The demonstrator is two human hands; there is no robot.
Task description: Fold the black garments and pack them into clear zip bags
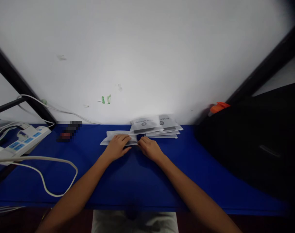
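A frosted plastic pouch [110, 135] lies flat on the blue tabletop in front of me. My left hand [118, 146] rests on it from above, its fingers spread and its thumb out to the side. At the pouch's right end, my right hand [149, 147] has its fingers curled together at the edge, apparently pinching it; the exact grip is too small to make out. Just behind my right hand is a stack of similar frosted pouches [170, 122] with dark printing. Another printed pouch [146, 123] overlaps the stack's left side.
A white power strip [26, 142] with plugs and a looping white cable [73, 168] occupies the left of the blue table [137, 184]. A blurred dark object [69, 131] lies near the wall. At the right are a large black bag [254, 142] and an orange item [219, 106].
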